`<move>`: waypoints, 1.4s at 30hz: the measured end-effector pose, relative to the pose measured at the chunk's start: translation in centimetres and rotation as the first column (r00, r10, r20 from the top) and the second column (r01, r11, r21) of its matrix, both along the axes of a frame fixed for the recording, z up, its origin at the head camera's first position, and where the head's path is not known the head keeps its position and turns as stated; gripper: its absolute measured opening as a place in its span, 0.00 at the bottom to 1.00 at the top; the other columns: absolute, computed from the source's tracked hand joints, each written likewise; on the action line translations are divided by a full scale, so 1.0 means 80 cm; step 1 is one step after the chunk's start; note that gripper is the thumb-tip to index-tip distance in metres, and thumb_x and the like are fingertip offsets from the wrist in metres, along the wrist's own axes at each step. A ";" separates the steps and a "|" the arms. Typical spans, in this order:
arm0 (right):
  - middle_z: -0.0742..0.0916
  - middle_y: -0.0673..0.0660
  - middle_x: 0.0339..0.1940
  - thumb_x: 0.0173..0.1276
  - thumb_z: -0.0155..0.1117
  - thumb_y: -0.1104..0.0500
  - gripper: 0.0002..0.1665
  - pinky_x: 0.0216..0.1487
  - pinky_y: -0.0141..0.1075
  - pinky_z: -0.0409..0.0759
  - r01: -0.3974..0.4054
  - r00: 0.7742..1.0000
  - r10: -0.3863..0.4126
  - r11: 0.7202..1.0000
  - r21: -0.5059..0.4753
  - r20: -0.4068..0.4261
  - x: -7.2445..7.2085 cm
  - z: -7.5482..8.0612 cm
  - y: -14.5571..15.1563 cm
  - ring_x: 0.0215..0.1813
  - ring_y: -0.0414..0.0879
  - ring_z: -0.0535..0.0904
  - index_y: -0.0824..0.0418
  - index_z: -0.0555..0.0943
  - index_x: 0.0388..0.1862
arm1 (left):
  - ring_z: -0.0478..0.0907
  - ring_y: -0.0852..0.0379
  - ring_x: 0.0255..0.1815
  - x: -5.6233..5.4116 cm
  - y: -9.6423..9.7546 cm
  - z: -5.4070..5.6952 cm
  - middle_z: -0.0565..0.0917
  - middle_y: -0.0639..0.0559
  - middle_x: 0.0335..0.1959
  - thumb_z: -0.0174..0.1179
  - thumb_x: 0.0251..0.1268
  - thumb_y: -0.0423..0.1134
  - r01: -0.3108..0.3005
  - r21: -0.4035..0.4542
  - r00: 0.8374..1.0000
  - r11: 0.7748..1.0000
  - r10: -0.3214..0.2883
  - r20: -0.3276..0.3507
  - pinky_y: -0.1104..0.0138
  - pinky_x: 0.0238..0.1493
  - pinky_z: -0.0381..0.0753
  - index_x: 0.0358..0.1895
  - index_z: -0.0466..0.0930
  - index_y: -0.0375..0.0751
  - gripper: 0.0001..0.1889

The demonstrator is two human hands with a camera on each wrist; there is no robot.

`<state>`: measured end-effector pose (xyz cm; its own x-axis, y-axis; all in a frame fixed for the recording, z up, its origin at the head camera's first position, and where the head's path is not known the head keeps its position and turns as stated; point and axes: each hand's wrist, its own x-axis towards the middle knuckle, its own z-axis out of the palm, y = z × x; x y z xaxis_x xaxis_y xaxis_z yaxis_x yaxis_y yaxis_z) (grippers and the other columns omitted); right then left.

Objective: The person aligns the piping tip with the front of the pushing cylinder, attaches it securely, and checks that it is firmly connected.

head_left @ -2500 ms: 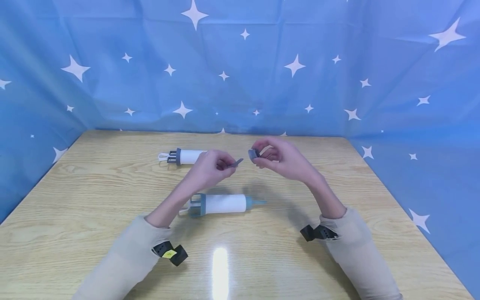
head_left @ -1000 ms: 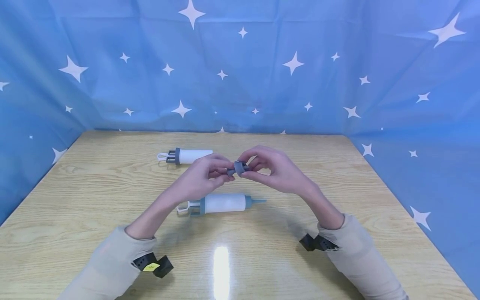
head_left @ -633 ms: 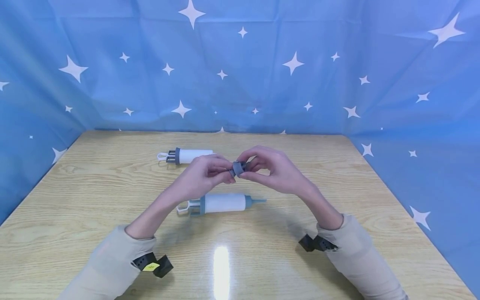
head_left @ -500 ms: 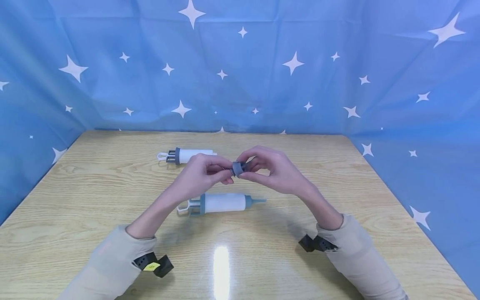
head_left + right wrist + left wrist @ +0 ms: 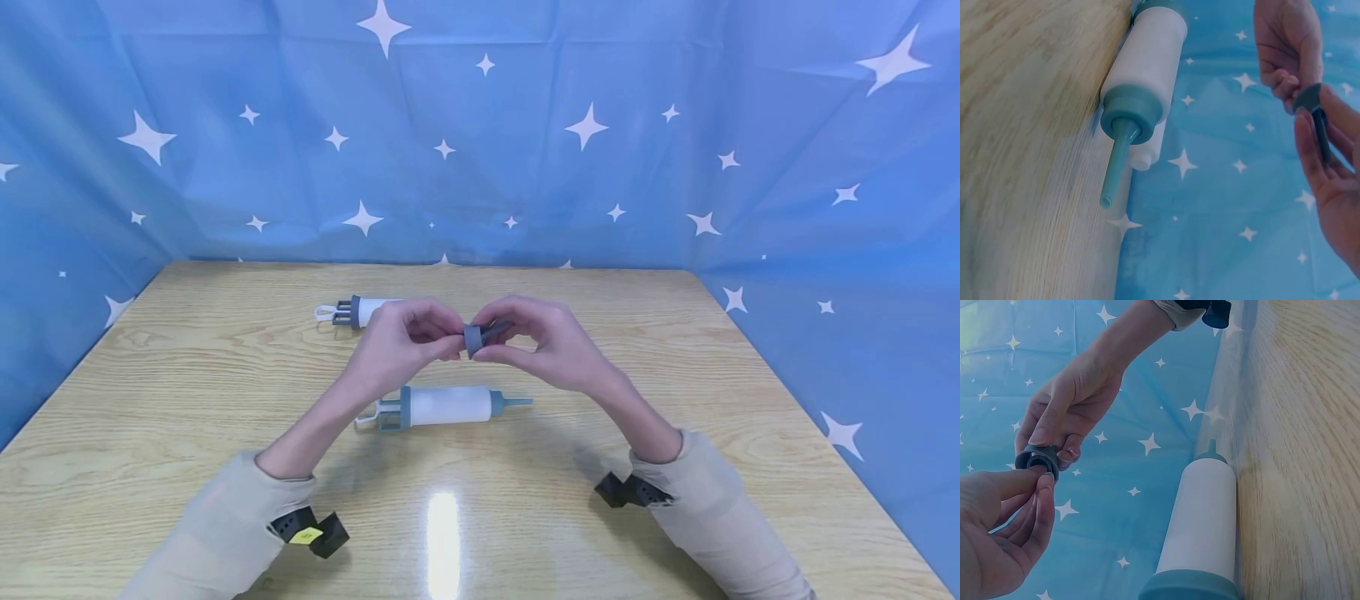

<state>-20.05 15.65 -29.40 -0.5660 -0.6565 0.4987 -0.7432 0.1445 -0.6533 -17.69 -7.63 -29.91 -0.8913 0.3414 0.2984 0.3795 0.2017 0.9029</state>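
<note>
Grey plastic nozzle cap [image 5: 473,340], held aloft above the wood-grain worktop [image 5: 187,400].
Right hand [image 5: 558,346] grasps it, spout [image 5: 1322,134] between thumb and fingers; left hand [image 5: 393,346] pinches its open end. Probably light, stiff and slick, best held by the ring-shaped collar [image 5: 1307,99]. Beyond: white syringe-style dispenser [image 5: 369,312], then creased star-print curtain [image 5: 510,183].

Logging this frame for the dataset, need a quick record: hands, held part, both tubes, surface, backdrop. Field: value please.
left hand: pinches gray nozzle at wide end
right hand: grips same nozzle by rim, spout toward palm
nozzle: held above table; one piece or two, cannot tell
near tube: white, teal trim, lying down, nozzle fitted
far tube: white, gray trim, lying down, partly behind left hand
table: wood-grain
backdrop: blue, white stars
</note>
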 end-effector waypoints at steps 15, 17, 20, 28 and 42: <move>0.88 0.54 0.42 0.60 0.75 0.71 0.17 0.46 0.40 0.86 0.005 1.000 -0.005 0.999 -0.036 -0.006 0.002 -0.007 -0.008 0.41 0.45 0.87 0.65 0.83 0.48 | 0.85 0.53 0.32 -0.002 0.002 -0.006 0.86 0.49 0.30 0.69 0.63 0.28 -0.026 0.011 0.999 1.000 0.026 -0.042 0.66 0.37 0.84 0.37 0.83 0.38 0.04; 0.89 0.54 0.42 0.60 0.75 0.71 0.17 0.45 0.40 0.86 0.003 1.000 -0.003 0.999 -0.040 -0.005 0.002 -0.007 -0.009 0.41 0.45 0.87 0.66 0.83 0.48 | 0.84 0.53 0.32 -0.002 0.002 -0.006 0.86 0.49 0.31 0.69 0.62 0.27 -0.032 0.006 0.998 0.999 0.032 -0.055 0.66 0.36 0.83 0.36 0.83 0.38 0.05; 0.89 0.55 0.41 0.60 0.74 0.72 0.16 0.44 0.41 0.86 -0.006 1.000 0.006 0.999 -0.049 0.000 0.002 -0.008 -0.010 0.41 0.45 0.88 0.67 0.83 0.47 | 0.84 0.54 0.31 -0.002 0.003 -0.006 0.85 0.49 0.30 0.69 0.61 0.26 -0.042 -0.004 0.996 0.999 0.042 -0.078 0.67 0.35 0.83 0.36 0.82 0.37 0.06; 0.89 0.56 0.40 0.60 0.73 0.74 0.16 0.41 0.38 0.87 -0.009 1.000 0.009 0.999 -0.043 -0.001 0.001 -0.011 -0.011 0.38 0.44 0.88 0.69 0.83 0.47 | 0.83 0.55 0.31 -0.003 0.004 -0.009 0.85 0.50 0.30 0.69 0.61 0.26 -0.058 -0.040 0.989 0.997 0.052 -0.139 0.67 0.36 0.84 0.36 0.82 0.36 0.06; 0.90 0.56 0.37 0.61 0.73 0.70 0.17 0.36 0.41 0.87 0.152 0.987 -0.151 0.988 -0.008 0.057 -0.011 -0.010 0.005 0.34 0.48 0.88 0.67 0.84 0.50 | 0.83 0.50 0.44 -0.042 -0.033 -0.020 0.87 0.44 0.41 0.68 0.64 0.29 -0.138 -0.227 0.974 0.964 0.091 -0.206 0.57 0.50 0.82 0.47 0.84 0.34 0.09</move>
<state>-20.90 16.02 -30.20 -0.6858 -0.5550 0.4709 -0.6755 0.2443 -0.6957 -21.02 -10.29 -31.50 -0.8624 0.3223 0.3903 0.5027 0.4540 0.7356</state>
